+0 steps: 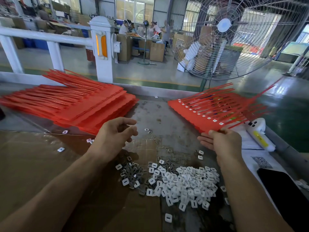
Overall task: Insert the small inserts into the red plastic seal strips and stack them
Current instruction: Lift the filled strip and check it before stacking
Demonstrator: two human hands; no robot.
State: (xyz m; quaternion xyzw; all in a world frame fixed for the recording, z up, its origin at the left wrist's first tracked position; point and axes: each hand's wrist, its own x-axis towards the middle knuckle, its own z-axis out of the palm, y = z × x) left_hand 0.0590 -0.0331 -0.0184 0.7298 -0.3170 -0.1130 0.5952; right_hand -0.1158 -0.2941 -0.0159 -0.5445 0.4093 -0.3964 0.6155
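A red seal strip sheet (197, 113) with white inserts in its row of sockets is tilted up at the right, its thin tails pointing away. My right hand (220, 141) pinches its near corner. My left hand (115, 133) hovers over the table with fingers loosely curled, holding nothing. A tall stack of red seal strip sheets (80, 106) lies at the left. A pile of small white inserts (184, 183) and dark metal inserts (132, 173) sits on the table in front of me.
Brown cardboard (41, 164) covers the left of the table. A black phone (287, 195) and a white bottle (259, 134) lie at the right edge. A large standing fan (224, 36) and a white railing (50, 39) stand beyond the table. People work far behind.
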